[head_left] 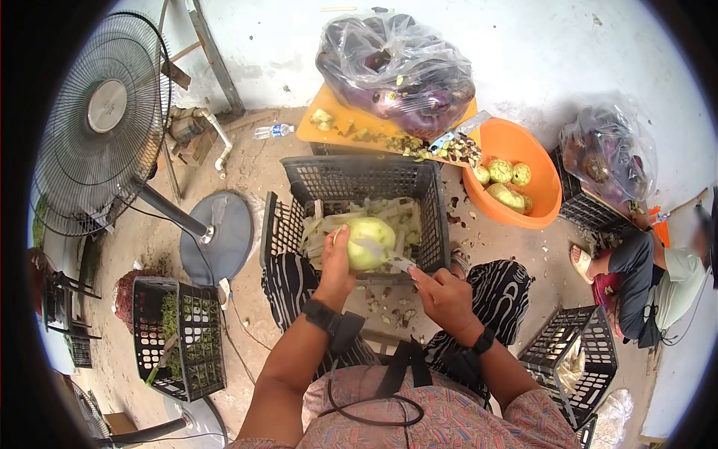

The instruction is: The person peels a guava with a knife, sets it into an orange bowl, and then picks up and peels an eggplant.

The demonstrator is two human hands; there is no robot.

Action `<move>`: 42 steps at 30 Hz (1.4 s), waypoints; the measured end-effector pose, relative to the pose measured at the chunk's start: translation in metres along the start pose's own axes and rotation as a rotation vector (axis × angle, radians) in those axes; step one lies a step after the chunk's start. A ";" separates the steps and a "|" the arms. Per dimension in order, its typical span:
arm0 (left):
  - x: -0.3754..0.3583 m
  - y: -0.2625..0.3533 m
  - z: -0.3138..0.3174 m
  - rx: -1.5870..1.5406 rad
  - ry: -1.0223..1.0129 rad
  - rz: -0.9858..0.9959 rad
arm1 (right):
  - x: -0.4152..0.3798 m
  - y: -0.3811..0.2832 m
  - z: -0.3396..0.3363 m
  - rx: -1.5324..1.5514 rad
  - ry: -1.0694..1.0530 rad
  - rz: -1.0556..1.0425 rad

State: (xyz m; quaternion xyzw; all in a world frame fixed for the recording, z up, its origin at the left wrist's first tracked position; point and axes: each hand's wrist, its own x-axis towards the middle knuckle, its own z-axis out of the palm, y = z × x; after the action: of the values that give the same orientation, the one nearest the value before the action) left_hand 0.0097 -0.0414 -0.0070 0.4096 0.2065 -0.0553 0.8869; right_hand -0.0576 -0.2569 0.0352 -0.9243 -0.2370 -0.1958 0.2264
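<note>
My left hand is wrapped round the left side of a round, pale green, smooth vegetable. My right hand grips a small peeling blade, its tip close to the vegetable's lower right side; the exact kind of tool is hard to make out. Both hands are above a black plastic crate between my knees. Long pale strips of peel lie inside it, under the vegetable.
Beyond the crate, an orange board holds a plastic bag of purple vegetables, scraps and a knife. An orange basin contains several pale vegetables. A fan stands left; another person sits right, near a crate.
</note>
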 end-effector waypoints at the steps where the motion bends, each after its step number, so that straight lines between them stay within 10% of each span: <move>1: 0.000 0.000 0.000 0.000 0.000 0.000 | 0.000 0.000 0.000 0.000 0.000 0.000; 12: 0.000 0.005 -0.006 -0.071 -0.035 0.056 | -0.001 0.028 0.004 0.129 0.236 0.246; 42: -0.003 -0.001 0.000 0.129 0.121 0.303 | -0.012 0.013 0.000 0.034 0.032 0.066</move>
State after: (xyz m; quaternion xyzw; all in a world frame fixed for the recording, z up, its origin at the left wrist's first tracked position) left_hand 0.0065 -0.0421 -0.0065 0.4949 0.1912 0.0908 0.8428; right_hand -0.0602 -0.2710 0.0255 -0.9243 -0.2061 -0.1991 0.2520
